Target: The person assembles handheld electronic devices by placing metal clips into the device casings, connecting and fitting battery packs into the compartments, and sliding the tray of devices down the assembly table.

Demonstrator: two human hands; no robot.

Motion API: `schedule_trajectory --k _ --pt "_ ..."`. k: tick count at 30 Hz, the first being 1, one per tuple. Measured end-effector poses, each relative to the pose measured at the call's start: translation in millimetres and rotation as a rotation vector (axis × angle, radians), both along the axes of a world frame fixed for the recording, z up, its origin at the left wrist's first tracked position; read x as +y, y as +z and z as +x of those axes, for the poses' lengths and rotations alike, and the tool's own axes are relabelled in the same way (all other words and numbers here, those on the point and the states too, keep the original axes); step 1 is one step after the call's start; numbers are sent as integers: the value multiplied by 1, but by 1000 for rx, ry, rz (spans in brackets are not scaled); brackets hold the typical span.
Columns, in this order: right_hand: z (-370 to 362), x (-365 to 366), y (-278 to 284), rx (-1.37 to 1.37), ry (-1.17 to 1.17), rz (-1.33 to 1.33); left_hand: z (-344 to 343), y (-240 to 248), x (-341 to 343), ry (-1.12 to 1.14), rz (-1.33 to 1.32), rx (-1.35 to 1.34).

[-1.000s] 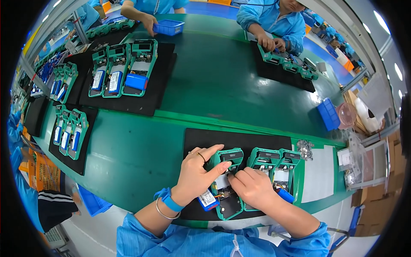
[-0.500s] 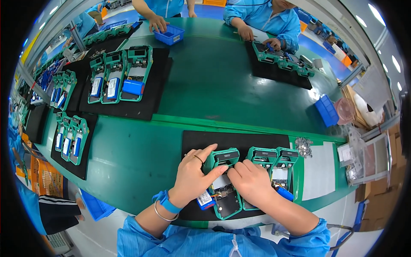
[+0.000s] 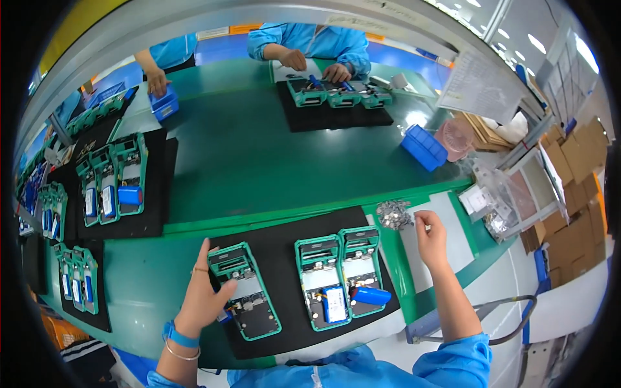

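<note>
My left hand (image 3: 206, 294) is at the left edge of a green-framed device housing (image 3: 257, 309), index finger stretched along its side and thumb over its inner part. Partly hidden below that hand, a blue battery pack (image 3: 224, 317) shows at the housing's edge. My right hand (image 3: 431, 240) is raised over a white sheet, fingers curled together beside a pile of small silvery parts (image 3: 392, 215); whatever they pinch is too small to make out. Two more housings stand side by side, one with a white-labelled battery (image 3: 335, 304), the other with a tilted blue battery (image 3: 370, 295).
A black mat (image 3: 279, 249) lies under the housings. More housings with batteries (image 3: 110, 181) sit on mats at the left. Across the green table (image 3: 259, 174), a co-worker's hands (image 3: 336, 73) are over similar housings. A blue bin (image 3: 424, 147) stands at the right.
My right hand has left the leftmost housing and moved right to the silvery parts. My left hand has loosened and stays beside that housing. The view has turned to the right.
</note>
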State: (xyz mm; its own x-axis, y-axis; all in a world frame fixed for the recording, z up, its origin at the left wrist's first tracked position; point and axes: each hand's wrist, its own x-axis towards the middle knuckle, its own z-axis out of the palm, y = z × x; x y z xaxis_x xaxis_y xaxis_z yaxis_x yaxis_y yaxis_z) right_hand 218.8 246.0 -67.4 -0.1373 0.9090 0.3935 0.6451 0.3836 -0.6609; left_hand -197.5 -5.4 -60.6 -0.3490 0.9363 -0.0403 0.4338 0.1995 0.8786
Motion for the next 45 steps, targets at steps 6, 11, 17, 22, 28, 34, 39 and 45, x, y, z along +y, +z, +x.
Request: schedule_trajectory --k 6,11,17,22,28,34,39,45 --pt "26 97 27 -164 0 148 33 -17 -17 137 129 148" --pt "14 171 5 -550 -258 43 51 -39 -39 268 188 329" --pt "-34 176 28 -720 -134 154 52 -47 -28 253 276 324" --pt "-172 107 52 -634 231 202 51 -37 -32 273 226 370" --pt "-303 76 22 -219 565 238 50 -40 -30 255 259 331" --pt "-296 45 51 -175 774 72 53 -39 -28 246 246 301" --pt "-202 38 62 -240 542 298 39 -45 -36 213 295 133" --pt "-48 10 25 -154 243 -18 41 4 -35 102 235 561"
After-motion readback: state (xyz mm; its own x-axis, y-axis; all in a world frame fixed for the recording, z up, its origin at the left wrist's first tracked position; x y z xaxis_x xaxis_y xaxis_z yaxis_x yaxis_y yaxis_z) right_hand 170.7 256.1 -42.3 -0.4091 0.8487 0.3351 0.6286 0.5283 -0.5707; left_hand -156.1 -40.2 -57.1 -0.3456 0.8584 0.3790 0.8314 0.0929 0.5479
